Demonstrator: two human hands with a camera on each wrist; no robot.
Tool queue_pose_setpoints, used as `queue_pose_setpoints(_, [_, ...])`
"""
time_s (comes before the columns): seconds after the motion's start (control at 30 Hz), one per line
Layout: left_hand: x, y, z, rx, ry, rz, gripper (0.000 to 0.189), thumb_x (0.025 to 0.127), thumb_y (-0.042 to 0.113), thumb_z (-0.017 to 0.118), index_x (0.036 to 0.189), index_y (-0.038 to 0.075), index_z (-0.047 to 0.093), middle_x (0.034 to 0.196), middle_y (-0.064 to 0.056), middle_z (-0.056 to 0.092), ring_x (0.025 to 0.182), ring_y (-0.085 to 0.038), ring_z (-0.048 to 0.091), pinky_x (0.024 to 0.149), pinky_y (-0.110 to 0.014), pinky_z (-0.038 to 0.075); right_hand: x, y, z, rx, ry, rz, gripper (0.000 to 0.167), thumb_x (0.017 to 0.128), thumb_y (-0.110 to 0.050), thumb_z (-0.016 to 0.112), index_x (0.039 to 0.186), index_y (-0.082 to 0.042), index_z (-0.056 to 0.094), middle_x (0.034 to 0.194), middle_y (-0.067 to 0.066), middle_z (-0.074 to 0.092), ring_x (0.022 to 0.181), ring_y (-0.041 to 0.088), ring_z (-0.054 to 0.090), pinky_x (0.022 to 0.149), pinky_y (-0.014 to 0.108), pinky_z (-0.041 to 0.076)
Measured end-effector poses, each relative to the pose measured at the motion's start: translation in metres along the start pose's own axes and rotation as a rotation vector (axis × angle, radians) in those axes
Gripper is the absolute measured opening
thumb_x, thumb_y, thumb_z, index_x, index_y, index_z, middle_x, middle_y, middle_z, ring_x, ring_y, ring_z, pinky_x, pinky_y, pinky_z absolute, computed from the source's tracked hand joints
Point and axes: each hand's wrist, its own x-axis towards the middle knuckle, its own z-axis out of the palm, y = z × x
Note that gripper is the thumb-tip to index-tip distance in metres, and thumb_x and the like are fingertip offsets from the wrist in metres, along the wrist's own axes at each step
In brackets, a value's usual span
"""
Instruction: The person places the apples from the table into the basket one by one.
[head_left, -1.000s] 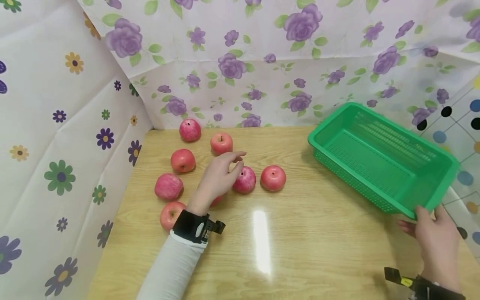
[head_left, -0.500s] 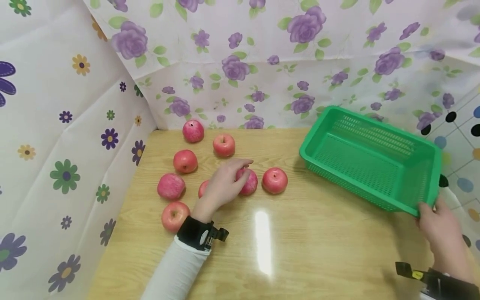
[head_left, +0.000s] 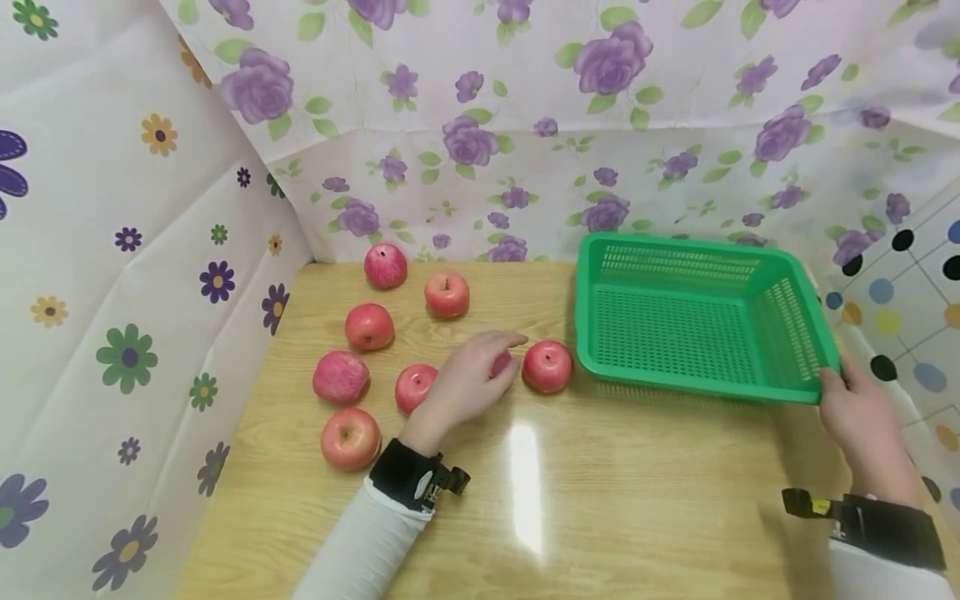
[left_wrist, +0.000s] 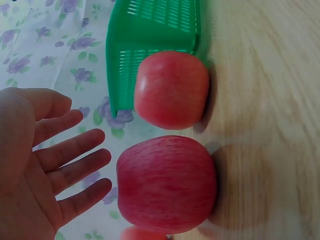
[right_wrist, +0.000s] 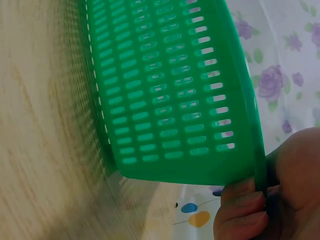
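My left hand hovers over a dark red apple. In the left wrist view its fingers are spread and loosely bent, with a gap between the fingertips and that apple. From the head view the hand hides most of it. Just to its right sits another red apple, beside the green plastic basket. My right hand pinches the basket's rim at the near right corner. In the right wrist view, curled fingers lie outside the rim, below the perforated wall.
Several more apples lie on the wooden table to the left, among them a lighter red apple and a red apple close to my left wrist. A flowered cloth stands along the back edge.
The basket has swung round and moved left toward the apples, with my right hand holding its rim throughout. My left hand has shifted slightly right, over the dark red apple.
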Motion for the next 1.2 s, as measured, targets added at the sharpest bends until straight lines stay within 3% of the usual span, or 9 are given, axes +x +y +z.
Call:
queue_pose_setpoints(0.23, [-0.001, 0.005, 0.008, 0.046, -0.015, 0.016, 0.039, 0.105, 0.022, 0.068, 0.143, 0.011, 0.067, 0.130, -0.004, 0.069, 0.121, -0.022, 0.061, 0.109, -0.041, 0.048, 0.007, -0.002, 0.002, -0.013, 0.014, -0.030, 0.066, 0.115, -0.039, 0.015, 0.170, -0.007, 0.001, 0.156, 0.046, 0.029, 0.122, 0.059, 0.038, 0.088, 0.069, 0.037])
queue_pose_setpoints(0.43, [0.009, 0.013, 0.015, 0.139, -0.062, 0.029, 0.054, 0.102, 0.030, 0.072, 0.151, 0.010, 0.060, 0.150, -0.011, 0.059, 0.150, -0.033, 0.043, 0.125, -0.050, 0.031, -0.003, -0.004, 0.004, -0.035, 0.033, 0.011, 0.067, 0.115, -0.042, 0.015, 0.170, -0.007, 0.000, 0.164, 0.044, 0.017, 0.138, 0.066, 0.030, 0.104, 0.079, 0.031])
queue_pose_setpoints(0.7, [0.025, 0.025, 0.031, 0.208, -0.175, -0.018, 0.078, 0.092, 0.039, 0.084, 0.156, 0.010, 0.051, 0.161, -0.010, 0.048, 0.161, -0.038, 0.020, 0.129, -0.053, 0.017, -0.020, -0.004, 0.011, 0.012, 0.046, 0.015, 0.066, 0.115, -0.040, 0.018, 0.169, -0.005, 0.002, 0.169, 0.039, 0.008, 0.151, 0.065, 0.013, 0.114, 0.080, 0.020])
queue_pose_setpoints(0.97, [0.037, 0.022, 0.051, 0.283, -0.221, -0.025, 0.086, 0.087, 0.038, 0.088, 0.156, 0.005, 0.050, 0.158, -0.014, 0.052, 0.161, -0.039, 0.019, 0.131, -0.048, 0.013, -0.019, -0.003, 0.016, 0.037, 0.063, 0.032, 0.065, 0.115, -0.038, 0.018, 0.170, -0.006, 0.004, 0.170, 0.037, 0.009, 0.154, 0.061, 0.013, 0.116, 0.078, 0.019])
queue_pose_setpoints(1.2, [0.046, 0.020, 0.063, 0.390, -0.236, -0.031, 0.078, 0.085, 0.039, 0.089, 0.149, 0.009, 0.057, 0.152, -0.014, 0.055, 0.161, -0.041, 0.019, 0.131, -0.049, 0.011, -0.024, -0.007, 0.017, 0.060, 0.071, 0.052, 0.065, 0.116, -0.036, 0.019, 0.170, -0.004, 0.005, 0.170, 0.036, 0.011, 0.155, 0.059, 0.014, 0.119, 0.075, 0.018])
